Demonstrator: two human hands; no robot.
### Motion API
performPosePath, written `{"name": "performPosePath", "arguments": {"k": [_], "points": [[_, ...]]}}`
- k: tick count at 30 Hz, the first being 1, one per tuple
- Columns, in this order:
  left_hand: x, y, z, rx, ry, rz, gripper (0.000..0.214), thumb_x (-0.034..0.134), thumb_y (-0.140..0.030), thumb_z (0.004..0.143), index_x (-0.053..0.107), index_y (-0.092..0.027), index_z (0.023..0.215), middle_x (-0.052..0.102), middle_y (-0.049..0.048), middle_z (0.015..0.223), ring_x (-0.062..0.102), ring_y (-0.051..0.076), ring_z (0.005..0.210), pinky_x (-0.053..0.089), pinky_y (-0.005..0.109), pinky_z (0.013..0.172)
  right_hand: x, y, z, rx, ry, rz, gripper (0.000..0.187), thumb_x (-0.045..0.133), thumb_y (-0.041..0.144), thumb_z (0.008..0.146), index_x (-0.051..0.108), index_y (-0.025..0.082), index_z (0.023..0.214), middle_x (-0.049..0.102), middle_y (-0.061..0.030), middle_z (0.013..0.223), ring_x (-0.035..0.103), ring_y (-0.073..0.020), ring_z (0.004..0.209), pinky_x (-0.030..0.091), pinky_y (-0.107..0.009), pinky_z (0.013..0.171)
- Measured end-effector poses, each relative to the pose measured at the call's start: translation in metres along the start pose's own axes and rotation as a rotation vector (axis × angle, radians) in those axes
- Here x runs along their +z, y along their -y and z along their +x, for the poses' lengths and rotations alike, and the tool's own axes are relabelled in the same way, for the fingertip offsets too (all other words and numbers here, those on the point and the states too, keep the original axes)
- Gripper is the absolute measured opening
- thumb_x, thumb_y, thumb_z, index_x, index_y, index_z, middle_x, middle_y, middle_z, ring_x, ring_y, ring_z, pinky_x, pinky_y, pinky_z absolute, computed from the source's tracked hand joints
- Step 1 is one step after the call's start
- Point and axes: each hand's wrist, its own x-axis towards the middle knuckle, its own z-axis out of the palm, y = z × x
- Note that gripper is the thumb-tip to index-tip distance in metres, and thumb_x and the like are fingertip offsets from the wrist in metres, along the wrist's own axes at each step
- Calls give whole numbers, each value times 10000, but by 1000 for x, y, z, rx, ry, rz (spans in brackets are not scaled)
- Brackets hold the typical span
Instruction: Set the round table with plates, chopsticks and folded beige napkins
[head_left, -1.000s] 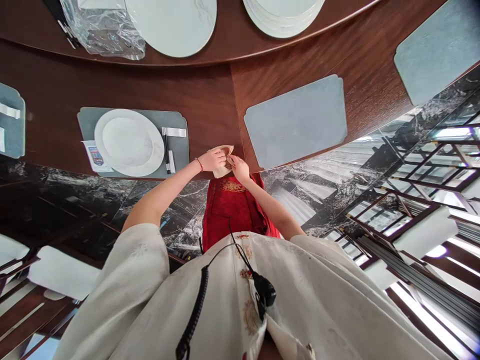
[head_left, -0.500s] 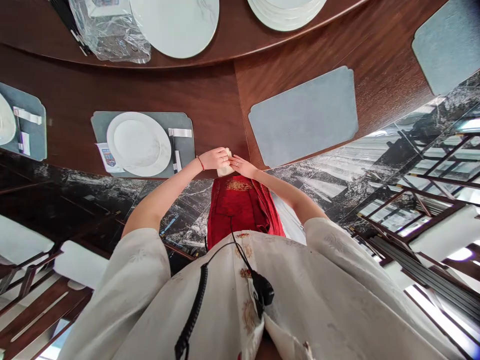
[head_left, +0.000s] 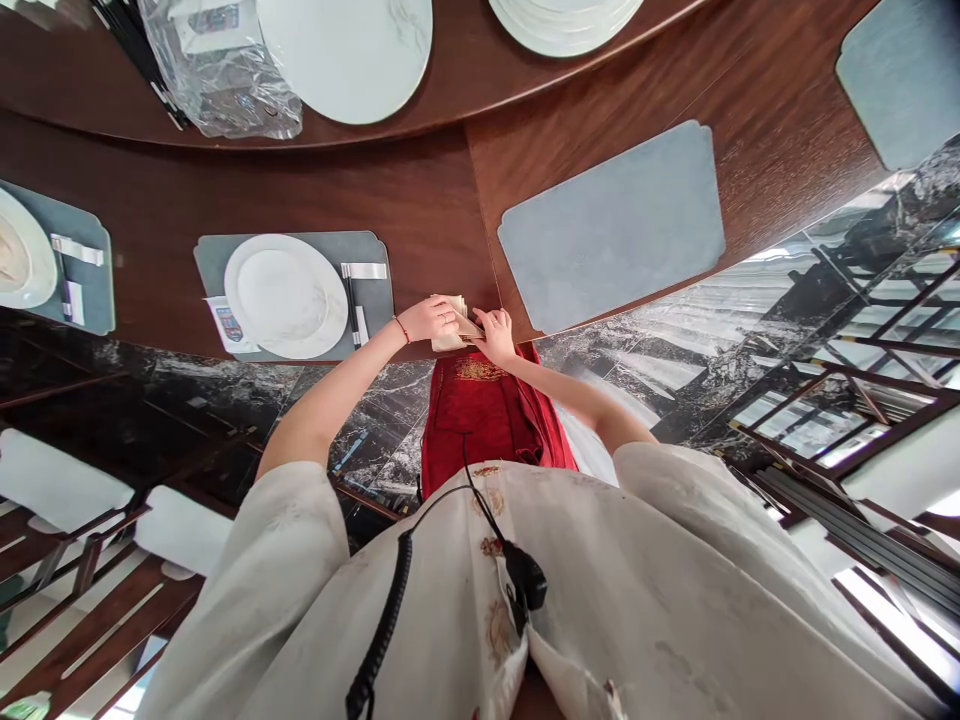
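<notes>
Left hand (head_left: pixel 429 320): closed on the folded beige napkin (head_left: pixel 448 343), fingers over its left side, red string bracelet (head_left: pixel 403 330) at the wrist.
Right hand (head_left: pixel 493 335): fingers bent and pinching a flap of the napkin.
Napkin position: between both hands, at the near edge of the dark wood surface (head_left: pixel 225 185); contact with the wood impossible to tell.
Napkin direction: flap angled down and right toward the right hand; long axis unclear.
Hidden: most of the folds, behind fingers; number of layers unreadable.
Left of hands: grey place mat (head_left: pixel 367 290) with white plate (head_left: pixel 285 295), black chopsticks (head_left: pixel 350 305), printed card (head_left: pixel 227 325).
Right of hands: bare grey place mat (head_left: pixel 611 228).
Far edge: white plate stack (head_left: pixel 562 15), cut off by the frame; plastic wrap (head_left: pixel 217 70).
</notes>
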Motion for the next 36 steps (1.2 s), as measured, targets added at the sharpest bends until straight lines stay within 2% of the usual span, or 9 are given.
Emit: {"name": "performPosePath", "arguments": {"k": [6,14,18,22,25,28,30,33,36], "points": [[2,7,1,-88,31,-228,399,404,-261,994,664,-223,694,644,70,734,587,184,789,485,400,853,19,6,-5,-62,133,-76,480,366,128,972,552,189,1409,650,-132,1104,528,-260,1131,321,-522,1129],[-2,14,-5,-11,106,-324,380,402,-278,985,679,-232,728,667,68,785,603,197,817,488,422,908,10,15,10,-391,201,52,412,465,48,894,672,223,1205,612,-53,1327,410,-204,1413,175,-527,1264],[7,22,8,54,193,-259,393,368,-213,971,674,-238,727,666,69,811,604,209,869,465,431,935,13,19,24,-418,296,46,370,487,32,862,711,238,1073,679,-21,1177,466,-167,1354,174,-518,1263],[30,29,25,-65,162,-224,282,464,-137,879,675,-206,706,646,122,805,588,257,915,445,463,896,10,24,20,-378,278,86,362,495,31,860,709,247,1058,677,-9,1204,482,-163,1340,189,-517,1259],[46,29,27,-250,59,-260,223,503,-133,858,673,-196,727,654,150,930,562,290,1014,423,470,891,6,32,-9,-202,111,156,353,517,57,867,690,226,1125,635,-53,1308,450,-198,1382,213,-521,1250],[57,21,23,-475,-115,-314,223,474,-134,887,666,-194,792,639,153,1066,526,303,1111,401,486,932,15,48,-47,208,-179,223,306,552,136,868,657,170,1153,628,-137,1295,498,-263,1332,312,-555,1186],[63,10,22,-661,-233,-337,218,461,-119,891,650,-190,808,626,149,1068,521,301,1122,405,486,943,29,61,-59,475,-271,379,261,599,227,855,647,153,1101,683,-144,1149,606,-267,1179,446,-517,1083],[69,-11,23,-923,-303,-401,224,444,-86,874,642,-176,825,612,162,1061,539,305,1109,423,505,951,53,77,-50,723,-297,721,298,649,321,816,624,170,1072,720,-78,993,673,-222,1018,548,-427,957],[64,-24,18,-994,-409,-567,266,436,-97,881,648,-153,1030,615,174,1100,580,287,1092,445,516,983,63,84,-22,887,-431,943,380,677,299,774,603,159,1120,709,-81,1105,654,-222,1101,523,-446,1011]]}}
